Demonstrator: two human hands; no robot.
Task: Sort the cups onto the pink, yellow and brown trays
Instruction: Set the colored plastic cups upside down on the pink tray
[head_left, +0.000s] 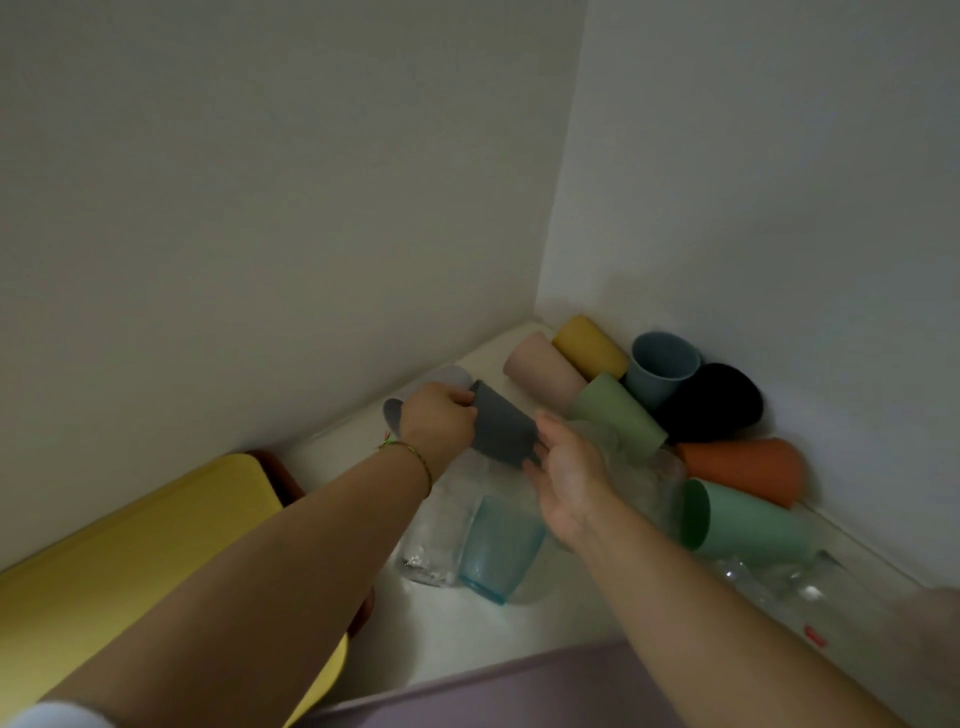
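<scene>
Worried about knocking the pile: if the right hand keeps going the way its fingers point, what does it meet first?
The right hand points up-left, fingers already at the dark grey cup that the left hand holds. That cup comes first; the lilac cup lies behind it, though depth is unclear.

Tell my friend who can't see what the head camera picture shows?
Two hands, left and right, hold a dark grey cup over a white table. Many coloured cups lie heaped in the corner, a yellow tray sits left, and a pink tray is nearest.
</scene>
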